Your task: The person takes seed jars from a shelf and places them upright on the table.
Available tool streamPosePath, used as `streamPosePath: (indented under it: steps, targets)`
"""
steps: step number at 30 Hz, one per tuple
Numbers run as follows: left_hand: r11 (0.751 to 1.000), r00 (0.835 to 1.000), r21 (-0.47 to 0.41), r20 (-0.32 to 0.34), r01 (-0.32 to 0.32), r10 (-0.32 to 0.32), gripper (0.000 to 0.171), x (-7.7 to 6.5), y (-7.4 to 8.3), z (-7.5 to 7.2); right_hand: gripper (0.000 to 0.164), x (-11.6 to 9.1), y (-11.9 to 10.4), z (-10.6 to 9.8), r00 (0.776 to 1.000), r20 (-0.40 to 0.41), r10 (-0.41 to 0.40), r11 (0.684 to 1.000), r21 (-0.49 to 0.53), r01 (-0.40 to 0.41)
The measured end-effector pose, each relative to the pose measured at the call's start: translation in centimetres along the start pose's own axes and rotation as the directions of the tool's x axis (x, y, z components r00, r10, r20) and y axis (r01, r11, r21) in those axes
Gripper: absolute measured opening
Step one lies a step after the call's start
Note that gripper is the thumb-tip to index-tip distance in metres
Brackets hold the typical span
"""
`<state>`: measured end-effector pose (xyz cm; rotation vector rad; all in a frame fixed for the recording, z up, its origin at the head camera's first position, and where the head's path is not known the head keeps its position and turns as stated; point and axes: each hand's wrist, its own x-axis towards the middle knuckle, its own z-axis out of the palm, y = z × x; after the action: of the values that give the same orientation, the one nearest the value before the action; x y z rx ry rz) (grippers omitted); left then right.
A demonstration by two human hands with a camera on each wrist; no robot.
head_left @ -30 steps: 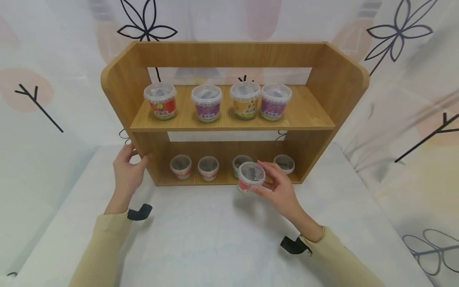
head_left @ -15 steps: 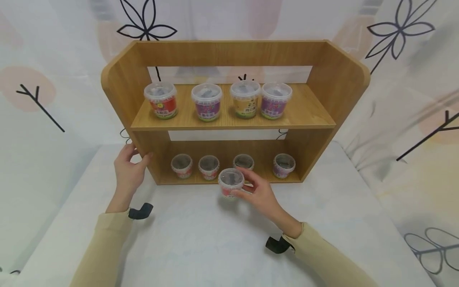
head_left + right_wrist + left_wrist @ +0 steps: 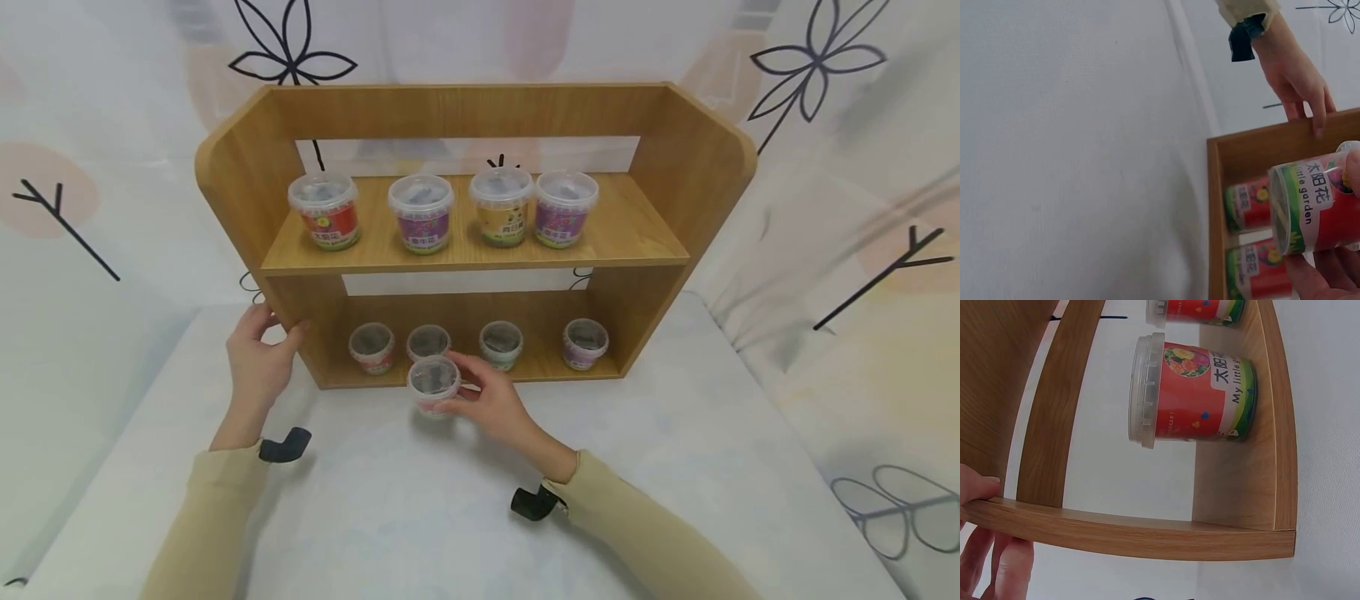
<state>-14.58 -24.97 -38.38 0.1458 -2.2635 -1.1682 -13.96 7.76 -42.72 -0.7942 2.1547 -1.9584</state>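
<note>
In the head view my right hand [image 3: 501,408] pinches a small lidded plastic cup [image 3: 433,385] just in front of the lower shelf. It partly hides a cup standing behind it. The right wrist view shows the held cup's red label [image 3: 1329,203] with "little garden" on it, the cup tilted in that picture. My left hand [image 3: 257,371] grips the left side panel [image 3: 296,333] of the wooden shelf unit [image 3: 480,265], thumb on the inner face and fingers outside. In the left wrist view, a red-labelled cup [image 3: 1194,394] stands on the lower shelf near that panel.
Several larger lidded cups stand on the upper shelf, including a red one [image 3: 325,218], a yellow one [image 3: 502,212] and purple ones. Below are smaller cups, among them a pale green one [image 3: 501,350] and a purple one [image 3: 583,348]. White cloth [image 3: 420,517] covers the table.
My right hand has carried the red-labelled cup leftward along the front of the lower shelf, from beside the right-hand cups to the second cup from the left. My left hand stays on the panel.
</note>
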Motion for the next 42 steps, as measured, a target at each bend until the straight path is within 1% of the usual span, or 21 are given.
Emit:
streamPosePath:
  steps: [7,12,16,19,20,23,25,26,27,29,33,36,39,42]
  targets:
    - [1.0,1.0,0.013,0.001,0.014,-0.014,0.046,0.1,0.1,0.1,0.068,0.6,1.0,1.8,0.999,0.04,-0.012,0.999,0.039,0.011]
    - [1.0,1.0,0.015,-0.003,0.026,-0.026,0.047,0.0,0.3,0.0,0.068,1.0,2.0,3.2,0.998,0.066,0.009,0.998,0.06,-0.013]
    - [1.0,1.0,0.013,-0.008,0.018,-0.018,0.046,0.0,0.3,-0.1,0.069,1.4,2.3,4.3,0.997,0.076,0.014,0.998,0.053,-0.018]
    - [1.0,1.0,0.012,-0.008,0.01,-0.01,0.045,0.0,0.2,-0.1,0.071,1.6,2.5,5.0,0.996,0.085,-0.007,1.0,0.028,0.005]
    - [1.0,1.0,0.014,-0.008,0.01,-0.01,0.045,0.1,0.2,-0.1,0.07,1.6,2.1,5.1,0.996,0.089,-0.015,1.0,0.019,0.013]
    - [1.0,1.0,0.019,-0.006,0.011,-0.011,0.045,0.0,0.2,0.0,0.069,1.7,2.6,5.5,0.994,0.093,-0.051,0.999,-0.006,0.052]
    - [1.0,1.0,0.022,-0.005,0.017,-0.017,0.045,0.0,0.2,0.0,0.068,1.7,2.8,5.8,0.994,0.097,-0.056,0.998,-0.026,0.059]
    - [0.999,1.0,0.026,-0.004,0.021,-0.021,0.046,0.0,0.2,0.1,0.067,1.7,2.9,5.9,0.993,0.1,-0.055,0.997,-0.045,0.06]
    - [0.999,1.0,0.026,-0.004,0.022,-0.022,0.046,0.0,0.2,0.1,0.067,1.8,3.4,6.0,0.994,0.1,-0.052,0.997,-0.053,0.058]
    - [0.999,1.0,0.024,-0.006,0.024,-0.023,0.046,0.0,0.3,0.0,0.066,1.8,3.3,6.2,0.994,0.105,-0.028,0.996,-0.079,0.036]
    - [1.0,1.0,0.02,-0.006,0.016,-0.015,0.046,0.0,0.2,0.0,0.068,1.7,3.0,6.6,0.992,0.126,0.01,0.996,-0.088,0.001]
    - [1.0,1.0,0.027,-0.003,0.017,-0.017,0.047,0.0,0.2,0.1,0.071,1.5,2.8,6.9,0.988,0.152,0.014,0.994,-0.11,0.003]
    - [0.999,1.0,0.033,-0.003,0.018,-0.018,0.047,0.0,0.2,0.1,0.077,1.4,2.7,7.1,0.984,0.179,0.003,0.981,-0.193,0.032]
    - [0.999,1.0,0.036,-0.004,0.01,-0.01,0.046,0.0,0.2,0.1,0.081,1.3,2.5,7.1,0.977,0.212,-0.016,0.957,-0.281,0.077]
